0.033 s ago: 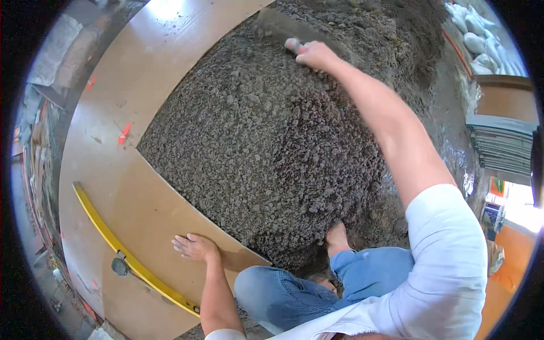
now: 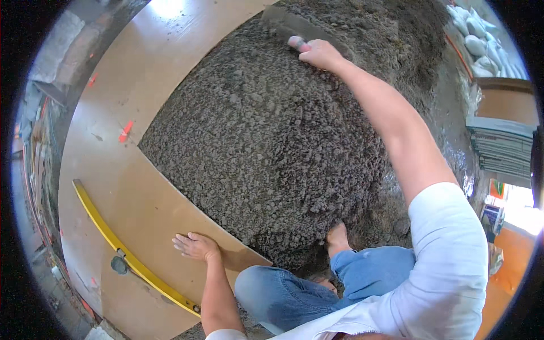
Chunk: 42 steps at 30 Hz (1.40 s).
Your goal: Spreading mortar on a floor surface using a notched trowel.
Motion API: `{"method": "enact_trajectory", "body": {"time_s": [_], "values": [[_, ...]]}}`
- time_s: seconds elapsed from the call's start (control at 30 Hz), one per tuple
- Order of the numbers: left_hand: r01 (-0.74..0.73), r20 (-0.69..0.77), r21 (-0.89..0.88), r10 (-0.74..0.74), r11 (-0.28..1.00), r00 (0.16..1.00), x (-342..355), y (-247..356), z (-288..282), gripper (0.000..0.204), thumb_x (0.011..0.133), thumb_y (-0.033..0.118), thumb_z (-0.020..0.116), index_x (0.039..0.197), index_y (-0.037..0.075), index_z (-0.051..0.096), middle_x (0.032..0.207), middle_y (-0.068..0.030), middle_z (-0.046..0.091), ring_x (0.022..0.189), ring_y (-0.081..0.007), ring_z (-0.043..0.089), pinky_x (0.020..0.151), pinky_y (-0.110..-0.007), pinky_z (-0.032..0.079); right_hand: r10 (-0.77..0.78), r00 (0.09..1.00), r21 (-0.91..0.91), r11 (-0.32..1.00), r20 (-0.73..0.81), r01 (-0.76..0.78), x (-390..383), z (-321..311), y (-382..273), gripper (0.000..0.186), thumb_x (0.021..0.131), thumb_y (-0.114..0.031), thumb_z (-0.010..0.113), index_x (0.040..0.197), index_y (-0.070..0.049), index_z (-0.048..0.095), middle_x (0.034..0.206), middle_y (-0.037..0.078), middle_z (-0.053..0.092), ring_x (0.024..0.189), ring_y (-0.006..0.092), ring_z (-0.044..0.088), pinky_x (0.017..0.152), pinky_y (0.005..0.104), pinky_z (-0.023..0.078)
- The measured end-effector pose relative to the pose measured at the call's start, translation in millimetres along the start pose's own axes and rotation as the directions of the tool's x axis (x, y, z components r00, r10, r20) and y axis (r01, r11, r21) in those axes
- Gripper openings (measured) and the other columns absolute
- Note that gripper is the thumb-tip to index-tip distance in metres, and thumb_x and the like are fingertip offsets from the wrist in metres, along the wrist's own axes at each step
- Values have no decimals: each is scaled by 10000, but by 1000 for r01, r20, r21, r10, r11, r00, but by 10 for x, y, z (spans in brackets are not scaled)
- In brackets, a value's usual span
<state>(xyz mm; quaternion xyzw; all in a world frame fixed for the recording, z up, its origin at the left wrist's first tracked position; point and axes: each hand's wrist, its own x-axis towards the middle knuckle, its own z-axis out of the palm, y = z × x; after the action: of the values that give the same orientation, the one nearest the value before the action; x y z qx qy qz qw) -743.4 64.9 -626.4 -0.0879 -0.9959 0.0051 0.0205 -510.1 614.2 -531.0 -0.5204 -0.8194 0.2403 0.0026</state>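
My right hand [image 2: 322, 55] is closed round the handle of a trowel [image 2: 292, 24] at the far side. Its long grey blade lies against the surface of a bed of crumbly grey mortar [image 2: 226, 124]. My left hand [image 2: 195, 247] rests open, fingers spread, on a large beige tile [image 2: 153, 209] beside the mortar's near left edge. To the left of that hand, a long yellow spirit level [image 2: 127, 255] lies across the tile, looking bent in this view. A small dark round object [image 2: 119, 264] sits against the level.
Another beige tile [image 2: 136, 62] runs along the far left of the mortar. Orange clips [image 2: 126, 131] stand at the tile joint. My bare foot [image 2: 338, 237] is at the mortar's near edge. At the right are stacked tiles [image 2: 501, 147] and pale bags [image 2: 481, 42].
My right hand and the trowel have shifted slightly to the right over the mortar. The left hand stays in place on the tile.
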Motion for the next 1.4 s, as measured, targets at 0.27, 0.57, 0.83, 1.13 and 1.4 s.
{"method": "enact_trajectory", "body": {"time_s": [0.27, 0.57, 0.83, 1.13, 1.4], "values": [[-2, 5, 0, 2, 1000, 1000, -23, -12, 5, 505, 962, 310, 325, 1394, 50, 348, 1487, -152, 260, 1371, -324, 239, 1078, -523, 200, 161, 979, -106, 979, -124, -175, -191, 384, 70, 337, 752, -294, 546, 995, -72, 617, 1002, 196, 646, 966, 352, 612, 855, 429, 471], [-5, -28, -35, 4, 999, 1000, -19, 35, 34, 510, 952, 307, 334, 1387, 42, 358, 1481, -159, 271, 1371, -330, 237, 1092, -518, 174, 116, 993, -83, 989, -35, -119, -642, 732, -496, 329, 758, -264, 520, 1008, -62, 591, 980, 183, 648, 940, 357, 617, 836, 454, 472], [-14, -54, -32, 12, 999, 998, -5, -47, 112, 515, 950, 315, 342, 1380, 33, 369, 1476, -162, 281, 1365, -333, 246, 1088, -527, 181, -113, 985, 63, 992, 127, 106, -1161, 891, -1196, 321, 748, -248, 549, 963, -12, 584, 945, 221, 641, 916, 387, 611, 834, 469, 471], [-10, -48, -23, 9, 1000, 999, -10, -32, 117, 516, 945, 319, 348, 1379, 40, 371, 1475, -152, 287, 1366, -325, 244, 1086, -522, 186, -242, 937, 351, 925, 254, 143, -1050, 969, -1195, 333, 723, -323, 605, 803, -1, 623, 786, 157, 653, 715, 284, 644, 678, 396, 515], [-16, -75, 40, 19, 999, 997, -10, -39, 94, 487, 944, 305, 353, 1365, 63, 392, 1458, -144, 320, 1353, -313, 271, 1082, -514, 208, 53, 998, 184, 982, -27, -47, -32, 538, -313, 421, 703, -369, 590, 870, 12, 654, 864, 202, 663, 800, 326, 652, 728, 392, 498]]}}
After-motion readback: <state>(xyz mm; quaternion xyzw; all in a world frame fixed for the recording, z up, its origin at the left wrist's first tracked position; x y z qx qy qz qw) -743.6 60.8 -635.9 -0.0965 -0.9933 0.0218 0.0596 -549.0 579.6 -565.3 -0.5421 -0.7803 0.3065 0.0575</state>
